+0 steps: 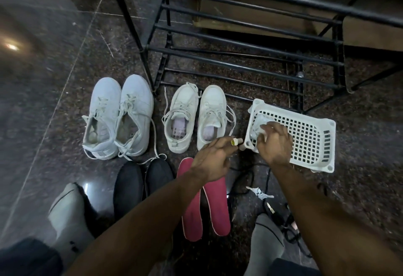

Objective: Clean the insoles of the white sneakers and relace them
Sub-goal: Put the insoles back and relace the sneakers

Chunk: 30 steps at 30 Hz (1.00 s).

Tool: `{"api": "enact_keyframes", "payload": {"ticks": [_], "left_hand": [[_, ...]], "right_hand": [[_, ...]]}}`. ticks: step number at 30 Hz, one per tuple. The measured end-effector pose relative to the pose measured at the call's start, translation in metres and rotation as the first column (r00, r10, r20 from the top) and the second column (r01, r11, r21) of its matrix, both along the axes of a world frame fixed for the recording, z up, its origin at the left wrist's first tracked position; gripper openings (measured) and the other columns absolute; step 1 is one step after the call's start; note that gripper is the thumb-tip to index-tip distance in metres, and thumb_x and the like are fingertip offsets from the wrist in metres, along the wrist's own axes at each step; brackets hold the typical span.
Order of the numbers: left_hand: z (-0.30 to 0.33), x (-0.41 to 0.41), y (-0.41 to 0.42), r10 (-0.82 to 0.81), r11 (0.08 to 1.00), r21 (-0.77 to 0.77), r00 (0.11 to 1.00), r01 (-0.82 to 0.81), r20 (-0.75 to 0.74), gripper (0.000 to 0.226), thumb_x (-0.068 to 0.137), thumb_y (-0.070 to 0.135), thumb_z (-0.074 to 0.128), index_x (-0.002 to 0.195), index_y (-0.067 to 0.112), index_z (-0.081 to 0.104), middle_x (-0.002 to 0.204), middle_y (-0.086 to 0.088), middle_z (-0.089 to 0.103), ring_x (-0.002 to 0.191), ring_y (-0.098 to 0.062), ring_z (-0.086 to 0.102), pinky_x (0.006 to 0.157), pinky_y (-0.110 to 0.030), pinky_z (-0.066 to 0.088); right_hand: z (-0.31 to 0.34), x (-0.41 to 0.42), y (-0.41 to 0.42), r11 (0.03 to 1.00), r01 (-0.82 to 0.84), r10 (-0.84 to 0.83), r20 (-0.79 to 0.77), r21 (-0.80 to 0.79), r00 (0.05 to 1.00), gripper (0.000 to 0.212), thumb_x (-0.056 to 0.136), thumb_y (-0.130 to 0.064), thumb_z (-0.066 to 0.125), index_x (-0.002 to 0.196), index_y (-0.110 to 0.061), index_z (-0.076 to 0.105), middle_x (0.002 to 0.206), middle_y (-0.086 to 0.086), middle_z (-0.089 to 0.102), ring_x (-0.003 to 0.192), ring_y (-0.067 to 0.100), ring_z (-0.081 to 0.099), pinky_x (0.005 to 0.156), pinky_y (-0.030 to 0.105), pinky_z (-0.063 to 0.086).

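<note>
Two pairs of white sneakers stand on the floor: a larger pair (118, 116) at left and a smaller pair (197, 118) with pale purple insoles inside and loose laces. Two red insoles (205, 206) lie flat in front of the smaller pair. My left hand (212, 160) pinches a small white bottle with a yellow band (236, 142) beside the basket's corner. My right hand (275, 144) reaches into a white perforated plastic basket (309, 140) and grips a crumpled white cloth (260, 127) at its left end.
A black metal shoe rack (239, 42) stands behind the sneakers. A pair of black shoes (141, 182) sits near my grey-socked feet (69, 212). Keys (259, 192) and black cables (281, 221) lie on the speckled floor at lower right.
</note>
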<state>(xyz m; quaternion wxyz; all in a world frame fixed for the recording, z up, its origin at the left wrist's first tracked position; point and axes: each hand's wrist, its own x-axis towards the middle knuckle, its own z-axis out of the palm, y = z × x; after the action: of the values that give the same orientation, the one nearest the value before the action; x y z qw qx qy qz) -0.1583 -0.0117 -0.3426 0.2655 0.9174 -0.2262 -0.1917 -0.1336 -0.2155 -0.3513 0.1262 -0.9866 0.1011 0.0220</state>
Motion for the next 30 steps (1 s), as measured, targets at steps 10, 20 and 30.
{"api": "enact_keyframes", "payload": {"ticks": [10,20,30], "left_hand": [[0.02,-0.036,0.08,0.223,0.969,0.113,0.975,-0.221,-0.004,0.042,0.087,0.017,0.052,0.128,0.022,0.062,0.135,-0.002,0.056,0.125,-0.025,0.05,0.101,-0.039,0.044],[0.009,-0.088,0.126,0.344,0.91,0.308,0.919,-0.276,-0.193,0.04,0.09,0.022,0.05,0.129,0.024,0.059,0.134,-0.006,0.055,0.124,-0.03,0.052,0.096,-0.044,0.048],[-0.004,-0.06,0.093,0.275,0.957,0.144,0.948,-0.253,-0.158,0.042,0.09,0.019,0.053,0.132,0.021,0.056,0.143,0.001,0.046,0.129,-0.025,0.045,0.102,-0.039,0.042]], "right_hand": [[0.039,-0.053,0.078,0.986,-0.099,0.112,-0.088,0.134,0.99,0.025,0.089,-0.02,0.055,0.108,-0.018,0.071,0.109,0.01,0.066,0.104,0.032,0.058,0.087,0.037,0.047],[0.007,-0.137,0.123,0.999,0.002,0.025,-0.59,0.044,0.807,0.073,0.082,-0.054,0.067,0.138,-0.016,0.038,0.136,0.008,0.045,0.118,0.031,0.055,0.088,0.041,0.049],[-0.035,-0.155,0.137,0.999,0.039,-0.015,-0.6,0.026,0.8,0.115,0.077,-0.051,0.072,0.151,-0.02,-0.011,0.142,0.01,0.028,0.126,0.034,0.044,0.093,0.049,0.047]]}}
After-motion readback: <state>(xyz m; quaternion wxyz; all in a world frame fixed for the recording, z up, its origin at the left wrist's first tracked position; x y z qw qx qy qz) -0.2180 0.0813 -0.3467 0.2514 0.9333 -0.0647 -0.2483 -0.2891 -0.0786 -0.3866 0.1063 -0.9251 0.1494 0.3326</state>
